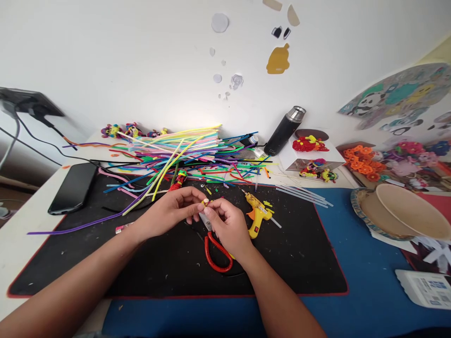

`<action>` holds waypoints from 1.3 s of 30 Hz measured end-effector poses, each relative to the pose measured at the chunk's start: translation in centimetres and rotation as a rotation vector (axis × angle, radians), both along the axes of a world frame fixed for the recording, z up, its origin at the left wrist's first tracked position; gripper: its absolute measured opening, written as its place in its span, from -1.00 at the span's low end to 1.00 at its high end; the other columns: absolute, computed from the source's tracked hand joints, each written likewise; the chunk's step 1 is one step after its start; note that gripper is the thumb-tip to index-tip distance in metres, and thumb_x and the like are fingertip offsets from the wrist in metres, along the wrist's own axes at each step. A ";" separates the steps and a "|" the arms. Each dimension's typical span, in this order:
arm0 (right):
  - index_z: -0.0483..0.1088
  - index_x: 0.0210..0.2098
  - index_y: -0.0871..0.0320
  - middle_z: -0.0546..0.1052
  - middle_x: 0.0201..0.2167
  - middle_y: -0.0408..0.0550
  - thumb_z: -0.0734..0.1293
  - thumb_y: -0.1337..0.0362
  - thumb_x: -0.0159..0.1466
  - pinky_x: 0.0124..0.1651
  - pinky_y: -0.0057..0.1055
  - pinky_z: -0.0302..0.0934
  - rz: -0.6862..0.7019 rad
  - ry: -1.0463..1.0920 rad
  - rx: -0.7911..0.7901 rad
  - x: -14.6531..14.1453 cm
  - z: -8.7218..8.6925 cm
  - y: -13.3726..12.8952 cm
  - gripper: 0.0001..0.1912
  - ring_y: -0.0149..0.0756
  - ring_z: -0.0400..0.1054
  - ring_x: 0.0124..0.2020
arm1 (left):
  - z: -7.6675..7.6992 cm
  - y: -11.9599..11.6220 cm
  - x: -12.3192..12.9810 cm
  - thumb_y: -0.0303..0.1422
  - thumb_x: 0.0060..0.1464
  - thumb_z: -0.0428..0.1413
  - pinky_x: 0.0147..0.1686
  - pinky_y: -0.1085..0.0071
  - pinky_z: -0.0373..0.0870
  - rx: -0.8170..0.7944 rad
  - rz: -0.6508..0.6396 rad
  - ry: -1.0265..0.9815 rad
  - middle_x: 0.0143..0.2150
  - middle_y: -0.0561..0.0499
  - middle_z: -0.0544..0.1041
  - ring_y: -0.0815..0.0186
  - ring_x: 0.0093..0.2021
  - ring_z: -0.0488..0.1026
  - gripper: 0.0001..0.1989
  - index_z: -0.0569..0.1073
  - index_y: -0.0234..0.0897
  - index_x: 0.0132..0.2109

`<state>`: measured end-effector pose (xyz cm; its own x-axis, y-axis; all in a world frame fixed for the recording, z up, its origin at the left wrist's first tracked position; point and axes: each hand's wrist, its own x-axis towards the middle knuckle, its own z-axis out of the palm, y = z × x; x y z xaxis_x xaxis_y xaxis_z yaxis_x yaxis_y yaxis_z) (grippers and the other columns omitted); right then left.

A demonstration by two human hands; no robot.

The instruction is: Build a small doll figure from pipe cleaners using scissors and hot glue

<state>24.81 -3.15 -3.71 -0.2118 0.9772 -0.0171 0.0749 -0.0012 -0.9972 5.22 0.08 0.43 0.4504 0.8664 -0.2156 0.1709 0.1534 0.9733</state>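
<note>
Working over a black mat (282,263) that is lying on a blue table cover (369,281). Keeping a loose heap of coloured pipe cleaners (183,150) along the mat's far edge, with several strands trailing onto the mat toward the hands. Leaving a dark phone (73,187) face-up just off the mat's left corner, a black flask (284,130) leaning near the wall behind the heap, and stacked paper plates (412,213) well apart at the right. Resting a yellow glue gun (258,213) on the mat just beside the right hand, nozzle pointing away from the person. Covering the blades of red-handled scissors (216,256) with the right hand (229,227); not possible to tell whether gripping them or merely hovering above. Bringing the left hand (169,209) in from the other side, both hands meeting fingertip to fingertip above the mat's middle. Pinching a small yellow piece (205,202) between thumbs and forefingers of both hands, remaining fingers curled loosely. Judging by the grip: shaping or fitting the piece by hand, not cutting or gluing. Calling, for any further handling, for a steady pinch with one hand before freeing the other to reach a tool.
</note>
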 end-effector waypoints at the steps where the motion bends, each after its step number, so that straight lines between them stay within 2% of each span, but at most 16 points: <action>1: 0.49 -0.26 0.12 0.40 -0.55 -0.21 0.36 0.09 0.42 -0.48 -0.45 0.07 -0.004 -0.004 0.006 0.0 0.0 0.0 -0.76 -0.40 0.20 -0.54 | 0.1 0.0 0.0 -0.04 0.19 0.30 -0.37 0.38 0.48 -0.009 -0.013 0.000 -0.32 0.03 0.59 0.32 -0.39 0.51 -0.60 0.52 -0.26 -0.05; 11: 0.47 -0.32 0.11 0.32 -0.59 -0.25 0.35 0.07 0.42 -0.49 -0.43 0.02 -0.036 -0.072 0.054 0.0 0.5 0.0 -0.73 -0.39 0.14 -0.57 | -0.1 0.1 -0.3 -0.10 0.18 0.32 -0.38 0.39 0.48 -0.036 -0.008 -0.010 -0.35 0.05 0.59 0.31 -0.40 0.53 -0.65 0.52 -0.26 -0.06; 25: 0.44 -0.35 0.10 0.31 -0.60 -0.26 0.35 0.10 0.40 -0.48 -0.42 0.04 -0.047 -0.082 0.059 0.0 0.9 0.0 -0.74 -0.39 0.15 -0.56 | 0.0 0.0 0.0 -0.09 0.17 0.33 -0.41 0.40 0.50 -0.042 0.035 -0.014 -0.40 0.07 0.59 0.31 -0.43 0.55 -0.64 0.53 -0.28 -0.10; 39: 0.45 -0.34 0.11 0.33 -0.59 -0.24 0.35 0.09 0.40 -0.47 -0.42 0.08 -0.030 -0.047 0.028 0.1 1.0 0.1 -0.74 -0.38 0.16 -0.56 | 0.3 0.0 0.1 -0.06 0.17 0.32 -0.43 0.40 0.52 -0.106 0.002 -0.049 -0.32 -0.01 0.63 0.30 -0.43 0.56 -0.63 0.55 -0.29 -0.11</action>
<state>24.90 -3.04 -2.68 -0.1824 0.9832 0.0010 0.1216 0.0236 -0.9923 5.29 0.04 0.70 0.4609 0.8409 -0.2837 0.1235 0.2558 0.9588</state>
